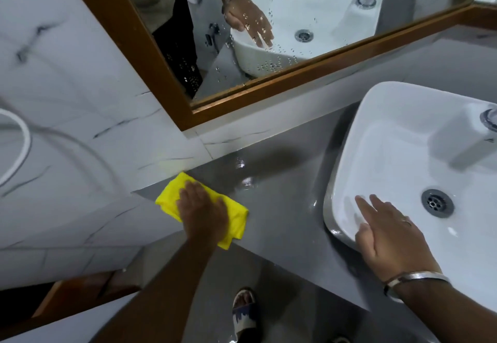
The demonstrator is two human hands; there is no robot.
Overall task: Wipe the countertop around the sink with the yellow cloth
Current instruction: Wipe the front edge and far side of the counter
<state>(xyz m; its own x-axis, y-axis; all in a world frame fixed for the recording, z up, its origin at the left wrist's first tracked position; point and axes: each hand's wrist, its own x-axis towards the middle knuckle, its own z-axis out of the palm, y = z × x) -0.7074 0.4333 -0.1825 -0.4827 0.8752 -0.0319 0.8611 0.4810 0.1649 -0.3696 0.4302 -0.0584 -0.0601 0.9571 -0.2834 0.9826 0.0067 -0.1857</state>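
Two flat palms: left hand (201, 212) presses yellow cloth (168, 198) onto countertop (282, 216); rightward, right hand (387, 237) rests outstretched on sink (390, 154) rim

We see soft yellow cloth (169, 194) on glossy, wet-sheened grey countertop (282, 221); sink (347, 149) smooth white glazed ceramic, drain (437, 203) dull metal; mirror frame (295, 73) brown wood; wall tiles (67, 60) polished marble-look.

mirror (309, 6): brown-framed, hung far, speckled with water drops | wall tiles (67, 87): white, dark-veined, stood left | hose (25, 138): white, curved at far left edge | sandal (246, 313): near, on grey floor (282, 315)
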